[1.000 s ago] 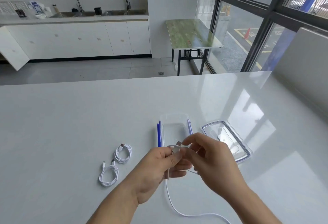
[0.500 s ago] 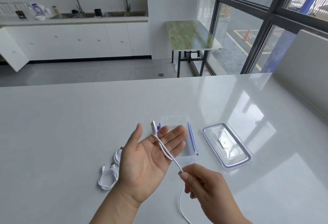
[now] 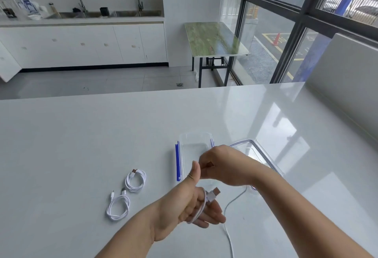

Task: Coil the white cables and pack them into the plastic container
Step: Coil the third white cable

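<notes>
A white cable (image 3: 201, 209) loops around the fingers of my left hand (image 3: 190, 206), its USB plug sticking out to the right; the slack trails down over the white table (image 3: 81, 145). My right hand (image 3: 223, 165) hovers just above, fingers pinched, with the cable running under it; the pinch itself is hidden. Behind both hands stands the clear plastic container (image 3: 195, 145) with blue clips. Two coiled white cables lie to the left: one (image 3: 135, 180) farther, one (image 3: 118, 207) nearer.
The container's clear lid (image 3: 256, 151) lies to the right of the container, partly behind my right arm. A grey wall panel (image 3: 347, 86) borders the table at the right. Beyond the table's far edge are a floor, a counter with sinks and a green side table.
My left hand turned from flat, palm up, to thumb up with the cable wrapped round its fingers. My right hand rose from below the left hand to above it.
</notes>
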A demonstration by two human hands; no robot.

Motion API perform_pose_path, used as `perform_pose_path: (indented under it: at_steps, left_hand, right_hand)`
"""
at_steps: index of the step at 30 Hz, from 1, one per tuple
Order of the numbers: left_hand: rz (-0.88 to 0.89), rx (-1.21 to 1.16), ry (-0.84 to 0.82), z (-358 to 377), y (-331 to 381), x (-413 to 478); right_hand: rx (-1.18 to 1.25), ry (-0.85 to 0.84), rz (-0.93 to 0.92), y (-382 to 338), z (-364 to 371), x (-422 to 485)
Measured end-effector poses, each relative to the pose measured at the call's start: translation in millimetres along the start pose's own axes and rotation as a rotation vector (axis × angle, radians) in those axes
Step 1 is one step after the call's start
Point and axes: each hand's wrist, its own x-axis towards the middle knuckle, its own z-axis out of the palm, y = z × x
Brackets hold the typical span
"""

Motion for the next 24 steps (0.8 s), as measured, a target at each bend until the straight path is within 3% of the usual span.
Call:
perform_pose_path:
  at_steps: [5,11,15,19,24]
  left_hand:
    - [0.038,-0.044,0.114,-9.9,-12.3,7.0]
    - [0.352,-0.83,0.106,-17.3,-20.9,8.5]
    - [0.462,-1.035,0.077,-20.2,-7.6,2.2]
    - [0.58,-1.058,0.046,-26.7,4.5,-3.7]
    - [0.613,-0.973,-0.047,-26.3,16.9,-12.9]
  right_hand:
    - [-0.176,0.239,0.056,-30.8,4.0,-9.7]
    - [0.124,0.46,0.057,-43.8,35.6,-36.0]
    - [0.368,0.491,0.035,-36.1,58.6,-50.3]
    - [0.545,0.402,0.023,-18.6,81.9,-58.2]
    - [0.583,0.095,0.028,15.2,91.7,-54.1]
